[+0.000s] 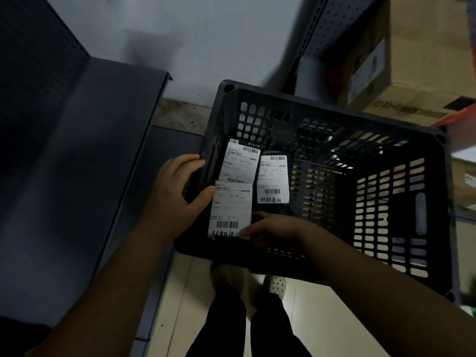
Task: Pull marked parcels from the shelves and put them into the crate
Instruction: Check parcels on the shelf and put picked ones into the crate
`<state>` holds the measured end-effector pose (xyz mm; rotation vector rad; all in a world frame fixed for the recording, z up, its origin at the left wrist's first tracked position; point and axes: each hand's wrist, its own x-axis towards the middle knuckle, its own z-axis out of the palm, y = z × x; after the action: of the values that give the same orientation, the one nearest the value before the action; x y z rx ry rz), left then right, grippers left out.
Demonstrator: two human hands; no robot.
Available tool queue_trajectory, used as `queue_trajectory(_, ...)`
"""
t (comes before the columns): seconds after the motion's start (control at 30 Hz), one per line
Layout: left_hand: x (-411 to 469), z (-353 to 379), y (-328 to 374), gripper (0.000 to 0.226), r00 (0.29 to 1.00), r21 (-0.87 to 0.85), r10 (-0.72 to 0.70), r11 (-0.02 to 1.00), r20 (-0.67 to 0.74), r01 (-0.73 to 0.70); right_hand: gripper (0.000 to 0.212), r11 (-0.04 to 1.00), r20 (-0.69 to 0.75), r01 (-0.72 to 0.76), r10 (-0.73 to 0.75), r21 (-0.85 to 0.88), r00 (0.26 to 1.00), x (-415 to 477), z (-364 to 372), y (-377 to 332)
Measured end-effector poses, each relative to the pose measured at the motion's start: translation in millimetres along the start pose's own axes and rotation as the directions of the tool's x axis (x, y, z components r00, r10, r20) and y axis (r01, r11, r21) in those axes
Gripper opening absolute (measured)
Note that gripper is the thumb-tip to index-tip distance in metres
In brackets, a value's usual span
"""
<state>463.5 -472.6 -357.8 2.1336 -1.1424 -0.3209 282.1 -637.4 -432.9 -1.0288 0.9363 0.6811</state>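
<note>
A dark slotted plastic crate [422, 191] stands on the floor in front of me. Inside it, at its left side, lie three dark parcels with white barcode labels: one at the back left [240, 162], one to its right [273, 180] with handwriting at its foot, and a nearest one [230, 211], also handwritten. My left hand [175, 199] grips the crate's left rim, its thumb touching the nearest parcel's label. My right hand [270, 230] reaches into the crate and holds the nearest parcel at its lower right corner.
A dark metal shelf [85, 155] with a perforated back runs along the left. A cardboard box [412, 68] sits on shelving at the upper right, past a perforated upright [316, 29]. My legs and light shoes [277, 286] stand on pale floor tiles below the crate.
</note>
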Motion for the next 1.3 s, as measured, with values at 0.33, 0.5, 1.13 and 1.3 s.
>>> queue_trajectory(0.33, -2, 2, -4, 0.053, 0.999, 0.01, 0.037, 0.999, -0.021, -0.037, 0.071, 0.998, 0.009, -0.053, 0.053, -0.028, 0.999, 24, 6, 8)
queue_trajectory(0.5, -2, 2, -4, 0.053, 0.998, 0.015, 0.051, 0.999, -0.027, -0.051, 0.038, 0.995, 0.067, -0.017, 0.011, 0.1, 0.998, 30, 6, 7)
queue_trajectory(1.13, -1, -2, 1, 0.049, 0.996, 0.011, 0.054, 0.998, -0.075, -0.054, 0.054, 0.927, -0.204, 0.041, -0.125, -0.372, 0.971, 0, -44, -26)
queue_trajectory(1.3, -5, 1, 4, 0.049, 0.997, 0.027, 0.053, 0.998, -0.062, -0.051, 0.083, 0.913, -0.25, 0.007, -0.119, -0.407, 0.961, 14, -28, -12)
